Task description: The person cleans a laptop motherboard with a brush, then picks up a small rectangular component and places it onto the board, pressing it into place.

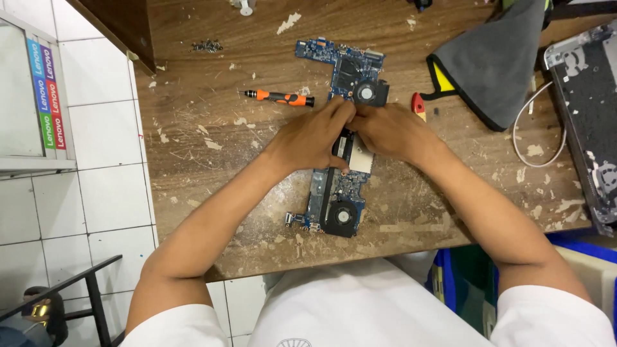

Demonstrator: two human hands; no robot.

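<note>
Two hands (315,138) (389,132), one circuit board (340,193), one screwdriver (279,97), two fans (367,93) (342,216).

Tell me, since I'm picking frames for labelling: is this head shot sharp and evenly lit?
Head view: even, soft light, weak shadows under the left hand and right hand; the circuit board and orange screwdriver look sharp; no strong glare on the wooden table; wide-lens bending shows at the tiled edge.

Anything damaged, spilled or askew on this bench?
The wooden table is scarred, with pale flakes all over it. Loose screws lie in a heap near its far-left edge. The blue circuit board under the left hand and right hand shows no damage.
</note>
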